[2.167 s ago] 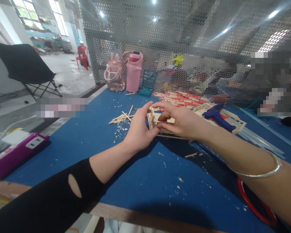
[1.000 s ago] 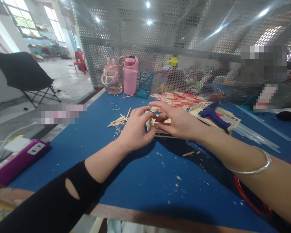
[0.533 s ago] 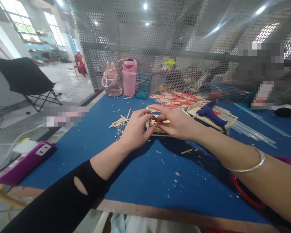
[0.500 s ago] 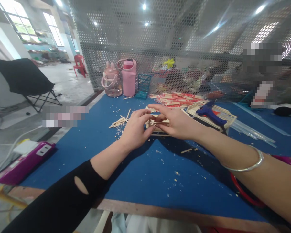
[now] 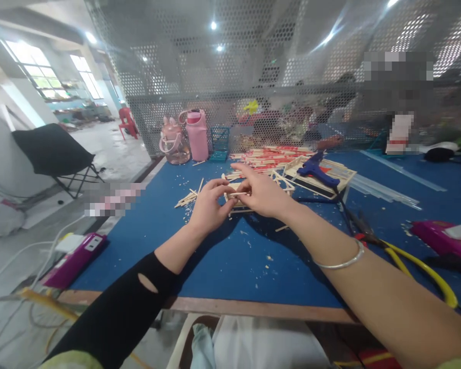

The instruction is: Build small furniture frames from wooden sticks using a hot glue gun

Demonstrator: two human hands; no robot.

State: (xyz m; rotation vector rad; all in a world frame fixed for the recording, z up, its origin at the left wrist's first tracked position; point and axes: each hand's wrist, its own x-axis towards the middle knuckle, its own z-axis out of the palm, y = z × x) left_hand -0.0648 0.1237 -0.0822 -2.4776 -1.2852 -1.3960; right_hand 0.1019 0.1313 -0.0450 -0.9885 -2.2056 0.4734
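Both hands meet over a small frame built of thin wooden sticks (image 5: 241, 209) at the middle of the blue table. My right hand (image 5: 267, 193) pinches a short wooden stick (image 5: 238, 194) between thumb and fingers, its index finger raised. On the frame's left side, my left hand (image 5: 211, 205) is closed with thumb and fingers at the frame's end and the stick's tip. Fingers hide much of the frame. Left of my hands lies a small pile of cut sticks (image 5: 190, 197).
A blue glue gun (image 5: 318, 173) rests on a larger stick tray (image 5: 299, 185). Behind lie chopsticks in red wrappers (image 5: 271, 158). Clear glue sticks (image 5: 384, 190) and yellow-handled pliers (image 5: 422, 261) are on the right. Pink bottles (image 5: 197, 136) stand at the back; a purple power strip (image 5: 77, 260) sits left.
The camera view has swung right, bringing the yellow-handled pliers into sight. My hands stay together at the frame; the short stick now shows more clearly between the right fingers.
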